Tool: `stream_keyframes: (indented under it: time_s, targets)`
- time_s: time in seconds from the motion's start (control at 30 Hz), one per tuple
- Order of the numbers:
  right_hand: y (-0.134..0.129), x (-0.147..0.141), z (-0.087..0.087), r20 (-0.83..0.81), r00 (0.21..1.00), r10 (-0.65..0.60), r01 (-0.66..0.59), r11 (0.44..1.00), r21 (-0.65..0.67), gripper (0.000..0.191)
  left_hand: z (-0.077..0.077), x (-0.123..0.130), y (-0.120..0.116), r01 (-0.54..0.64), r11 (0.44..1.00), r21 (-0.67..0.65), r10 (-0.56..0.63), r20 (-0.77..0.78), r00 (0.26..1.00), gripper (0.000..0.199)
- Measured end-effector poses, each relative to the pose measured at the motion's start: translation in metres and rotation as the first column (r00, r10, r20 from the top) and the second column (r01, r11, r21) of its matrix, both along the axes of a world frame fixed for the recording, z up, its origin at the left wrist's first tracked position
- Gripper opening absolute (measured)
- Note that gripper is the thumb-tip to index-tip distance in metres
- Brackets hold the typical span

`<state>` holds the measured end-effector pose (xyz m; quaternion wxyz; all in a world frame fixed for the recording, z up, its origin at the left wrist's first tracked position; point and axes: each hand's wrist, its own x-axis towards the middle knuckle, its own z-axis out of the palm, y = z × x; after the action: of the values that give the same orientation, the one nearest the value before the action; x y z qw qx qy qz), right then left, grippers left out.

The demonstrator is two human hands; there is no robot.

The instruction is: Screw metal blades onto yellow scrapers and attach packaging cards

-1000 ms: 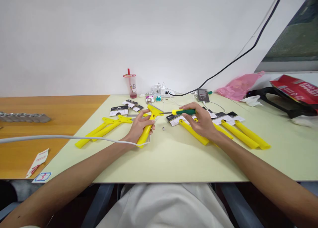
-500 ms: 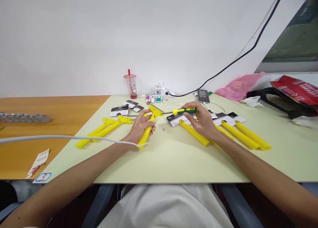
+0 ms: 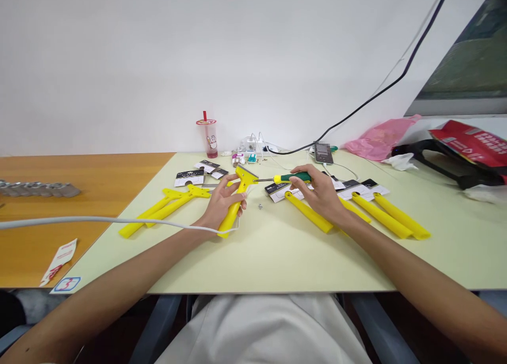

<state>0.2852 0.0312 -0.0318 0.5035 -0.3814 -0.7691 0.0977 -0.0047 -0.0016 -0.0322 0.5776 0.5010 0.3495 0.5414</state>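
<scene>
My left hand (image 3: 222,201) is closed round a yellow scraper (image 3: 231,214), its wide head tilted up and to the right. In my right hand (image 3: 320,194) is a screwdriver (image 3: 295,177) with a green and yellow handle, held level, its tip at the scraper's head. Small metal screws (image 3: 260,206) lie on the pale table (image 3: 269,263) between my hands. Two more yellow scrapers (image 3: 168,210) rest left of my left hand. Several yellow handles (image 3: 382,216) with black and white cards (image 3: 352,187) lie around and right of my right hand.
A lidded cup (image 3: 211,139) stands by the wall, near a power strip (image 3: 251,145) and a phone (image 3: 324,153). More cards (image 3: 189,178) lie at the back left. A pink bag (image 3: 382,137) and a black frame (image 3: 428,155) sit at right. A white cable crosses my left forearm.
The view has shifted very slightly. My right fingers have changed their hold a little on the screwdriver handle, and its tip stays at the scraper's head.
</scene>
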Motion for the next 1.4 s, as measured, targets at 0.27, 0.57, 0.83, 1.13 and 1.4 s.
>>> stream_keyframes:
  time_s: [0.27, 0.57, 0.83, 1.13, 1.4]
  targets:
    - [-0.005, -0.001, -0.007, 0.103, 0.995, 0.014, -0.009, 0.999, -0.053, 0.039, 0.005, 0.001, 0.0, -0.052, 0.999, -0.006, 0.052, -0.01, 0.999, 0.067]
    - [-0.007, -0.003, -0.002, 0.012, 1.0, 0.013, -0.013, 1.0, 0.004, 0.03, -0.002, -0.001, -0.001, -0.008, 0.998, 0.058, 0.01, -0.046, 0.999, 0.063]
    - [-0.011, -0.004, -0.003, 0.056, 0.998, 0.01, -0.007, 0.999, -0.045, 0.038, -0.003, 0.0, -0.001, -0.026, 0.996, 0.085, 0.031, -0.063, 0.998, 0.062]
    - [-0.008, -0.006, -0.002, -0.071, 0.997, 0.034, -0.04, 0.995, -0.086, 0.035, -0.006, 0.001, -0.003, -0.001, 0.994, 0.105, 0.009, -0.083, 0.996, 0.062]
    - [-0.012, -0.005, -0.002, 0.059, 0.996, 0.066, -0.059, 0.991, -0.118, 0.039, -0.007, 0.0, 0.0, -0.035, 0.994, 0.104, 0.042, -0.066, 0.997, 0.061]
